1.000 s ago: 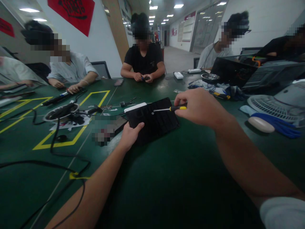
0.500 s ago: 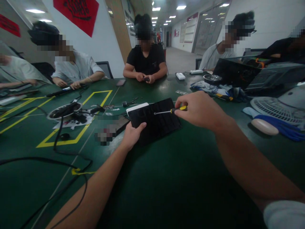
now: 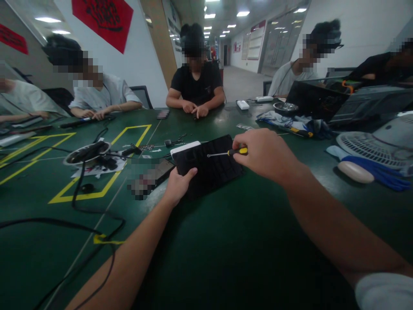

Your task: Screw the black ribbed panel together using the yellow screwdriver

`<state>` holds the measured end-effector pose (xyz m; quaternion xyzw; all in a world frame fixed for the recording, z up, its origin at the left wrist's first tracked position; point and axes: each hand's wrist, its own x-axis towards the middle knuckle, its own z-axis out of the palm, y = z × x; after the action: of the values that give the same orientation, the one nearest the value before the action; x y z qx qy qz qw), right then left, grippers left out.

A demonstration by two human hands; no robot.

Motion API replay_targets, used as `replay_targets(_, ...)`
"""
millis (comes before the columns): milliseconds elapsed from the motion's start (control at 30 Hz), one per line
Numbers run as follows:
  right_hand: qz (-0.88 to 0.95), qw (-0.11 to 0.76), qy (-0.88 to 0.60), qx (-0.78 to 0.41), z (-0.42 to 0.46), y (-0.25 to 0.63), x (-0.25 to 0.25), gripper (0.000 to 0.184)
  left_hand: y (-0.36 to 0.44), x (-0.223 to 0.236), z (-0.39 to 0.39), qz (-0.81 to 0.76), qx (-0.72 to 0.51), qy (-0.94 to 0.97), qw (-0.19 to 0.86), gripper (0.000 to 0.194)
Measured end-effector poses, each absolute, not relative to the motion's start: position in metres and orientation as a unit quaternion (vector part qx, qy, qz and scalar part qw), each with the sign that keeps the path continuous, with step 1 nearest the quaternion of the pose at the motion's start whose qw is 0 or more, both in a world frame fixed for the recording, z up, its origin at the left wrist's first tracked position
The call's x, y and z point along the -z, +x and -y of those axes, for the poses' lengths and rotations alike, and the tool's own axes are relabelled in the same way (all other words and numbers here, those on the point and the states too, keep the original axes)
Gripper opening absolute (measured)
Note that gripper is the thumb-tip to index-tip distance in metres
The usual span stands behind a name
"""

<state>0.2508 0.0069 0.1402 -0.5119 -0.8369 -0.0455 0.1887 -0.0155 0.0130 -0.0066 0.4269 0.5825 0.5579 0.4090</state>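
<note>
My left hand [image 3: 178,184] grips the left edge of a flat black panel [image 3: 209,172], with the thumb on its upper face. The panel is tilted toward me above the green table. A white flat piece [image 3: 185,147] shows behind its far left edge. My right hand [image 3: 267,154] is closed round the yellow-and-black handle of a screwdriver [image 3: 237,151]. The shaft points left across the panel. Its tip appears over the panel's upper middle; whether it touches, I cannot tell.
Left of the panel lie a phone-like item [image 3: 153,177], black cables [image 3: 79,185] and a round dish with dark parts [image 3: 87,153]. On the right are blue gloves [image 3: 383,172], a pale oval object [image 3: 355,172] and a fan [image 3: 371,148]. Several people sit around the table.
The view has shifted slightly, and my hands, panel and screwdriver keep nearly the same arrangement. Across the table, a person's hands have lowered to the tabletop.
</note>
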Motion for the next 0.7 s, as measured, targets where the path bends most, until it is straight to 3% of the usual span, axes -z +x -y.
replay_targets(700,0.821,0.149,-0.546,0.079,0.001,0.239,-0.136,0.029,-0.019,0.013,-0.016,-0.582,-0.56,0.446,0.387,0.057)
